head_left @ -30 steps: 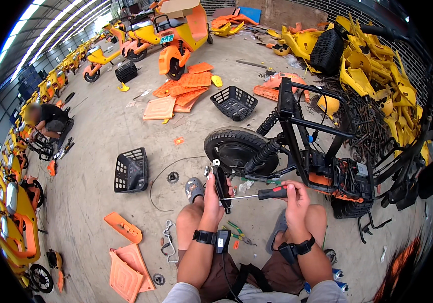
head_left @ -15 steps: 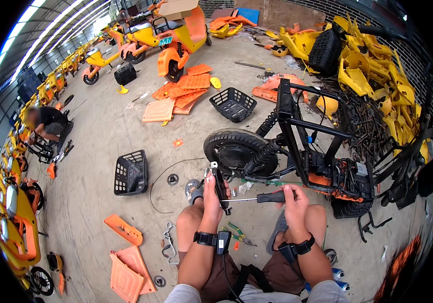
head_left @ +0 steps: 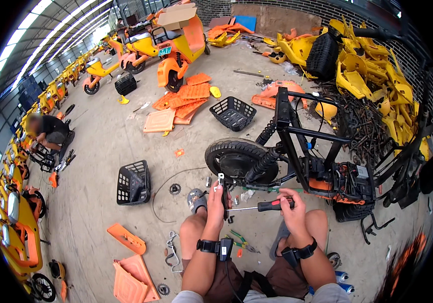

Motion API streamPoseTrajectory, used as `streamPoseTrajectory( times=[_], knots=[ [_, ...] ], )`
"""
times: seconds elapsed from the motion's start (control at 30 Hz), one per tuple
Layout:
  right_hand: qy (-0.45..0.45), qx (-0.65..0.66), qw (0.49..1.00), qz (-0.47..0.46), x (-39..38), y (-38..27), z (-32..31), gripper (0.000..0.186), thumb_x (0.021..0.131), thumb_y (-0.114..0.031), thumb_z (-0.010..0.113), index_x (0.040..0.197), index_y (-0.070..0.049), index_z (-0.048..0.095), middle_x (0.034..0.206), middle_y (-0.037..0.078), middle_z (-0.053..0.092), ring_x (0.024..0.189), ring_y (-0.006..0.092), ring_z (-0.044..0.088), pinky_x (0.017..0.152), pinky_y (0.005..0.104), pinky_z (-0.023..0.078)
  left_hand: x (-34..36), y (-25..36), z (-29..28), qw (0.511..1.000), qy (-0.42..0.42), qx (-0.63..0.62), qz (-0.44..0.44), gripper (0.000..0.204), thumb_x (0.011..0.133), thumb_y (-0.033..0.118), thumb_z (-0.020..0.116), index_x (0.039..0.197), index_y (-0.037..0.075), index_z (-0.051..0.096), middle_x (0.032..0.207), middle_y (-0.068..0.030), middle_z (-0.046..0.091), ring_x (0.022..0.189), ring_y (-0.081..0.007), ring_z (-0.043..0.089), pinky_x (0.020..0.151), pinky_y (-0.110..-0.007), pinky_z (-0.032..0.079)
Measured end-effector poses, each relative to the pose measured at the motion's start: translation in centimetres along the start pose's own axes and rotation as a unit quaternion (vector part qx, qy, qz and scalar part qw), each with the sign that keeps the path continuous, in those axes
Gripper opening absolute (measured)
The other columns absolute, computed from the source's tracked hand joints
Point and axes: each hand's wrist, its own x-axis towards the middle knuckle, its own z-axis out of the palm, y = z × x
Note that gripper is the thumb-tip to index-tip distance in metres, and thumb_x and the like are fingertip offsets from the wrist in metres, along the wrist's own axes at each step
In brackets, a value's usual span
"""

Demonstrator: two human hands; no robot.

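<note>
My left hand (head_left: 215,206) is closed around a slim black part (head_left: 225,196) with a bare metal end that sticks up past the fingertips. In my right hand (head_left: 293,212) is a screwdriver (head_left: 268,206) with a black and red handle, held by the fingers at its butt end. Its thin shaft points left, and the tip meets the lower part of the black piece. Whether it sits in a screw is too small to tell. Between my legs, pliers with green and yellow handles (head_left: 239,236) lie on the floor.
A stripped scooter frame (head_left: 297,146) with its rear wheel (head_left: 236,159) stands ahead to the right. Black baskets (head_left: 133,183), orange panels (head_left: 134,278) and a small sprocket (head_left: 175,189) lie on the left. Yellow panels (head_left: 358,70) are heaped far right. A person (head_left: 52,130) crouches far left.
The black part is turned more edge-on in my left hand. My right fingers have shifted on the screwdriver handle, and more of its red shows. The whole view has moved slightly.
</note>
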Motion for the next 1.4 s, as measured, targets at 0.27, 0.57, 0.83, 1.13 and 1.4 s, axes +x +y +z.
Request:
streamPoseTrajectory(
  times=[0.27, 0.57, 0.83, 1.13, 1.4],
  knots=[
    [-0.004, 0.001, 0.999, 0.049, 0.0, 0.5, -0.2, 0.022, 0.095, -0.01, 0.06, 0.114, -0.002, 0.062, 0.09, 0.003, 0.065, 0.062, 0.0024, 0.05, 0.051, 0.0171, 0.04, 0.1, -0.3, -0.1, 0.999, 0.024, 0.026, 0.003, 0.037, 0.103, 0.034, 0.044, 0.13, 0.008, 0.047, 0.079, -0.0046, 0.055, 0.062, -0.0122, 0.052, 0.054, -0.026, 0.044],
    [-0.031, 0.001, 0.995, 0.091, 0.0, -0.9, -0.2, 0.027, 0.091, -0.009, 0.064, 0.117, -0.002, 0.061, 0.093, 0.002, 0.064, 0.073, 0.0068, 0.056, 0.066, 0.0217, 0.047, -0.2, 0.2, 0.0, 0.999, 0.032, 0.039, -0.011, 0.037, 0.102, 0.037, 0.045, 0.126, 0.009, 0.05, 0.075, -0.0042, 0.055, 0.059, -0.0125, 0.052, 0.053, -0.026, 0.044],
    [-0.048, -0.039, 0.998, -0.014, 0.1, 0.3, -0.6, 0.035, 0.089, -0.007, 0.066, 0.123, -0.002, 0.059, 0.094, 0.003, 0.063, 0.087, 0.0096, 0.055, 0.077, 0.025, 0.046, -0.1, 0.5, 0.1, 0.997, 0.037, 0.058, -0.028, 0.032, 0.102, 0.04, 0.046, 0.109, 0.009, 0.053, 0.074, -0.004, 0.056, 0.057, -0.0123, 0.052, 0.052, -0.026, 0.042],
    [-0.013, -0.076, 0.994, -0.072, 0.4, 0.6, -0.4, 0.029, 0.091, -0.007, 0.06, 0.119, -0.003, 0.06, 0.098, 0.003, 0.062, 0.072, 0.0051, 0.053, 0.058, 0.0188, 0.043, -0.2, 0.0, 0.2, 0.997, 0.025, 0.066, -0.036, 0.031, 0.102, 0.04, 0.044, 0.109, 0.011, 0.053, 0.074, -0.0035, 0.056, 0.057, -0.0117, 0.052, 0.051, -0.025, 0.041],
    [-0.028, -0.017, 0.999, 0.027, 0.2, 0.8, -0.9, 0.036, 0.087, -0.005, 0.064, 0.123, -0.002, 0.058, 0.099, 0.005, 0.063, 0.089, 0.0123, 0.058, 0.082, 0.0275, 0.047, -0.1, 0.0, 0.3, 0.996, 0.029, 0.07, -0.041, 0.031, 0.102, 0.041, 0.044, 0.104, 0.011, 0.053, 0.073, -0.0032, 0.056, 0.057, -0.0115, 0.052, 0.05, -0.025, 0.041]
  ],
)
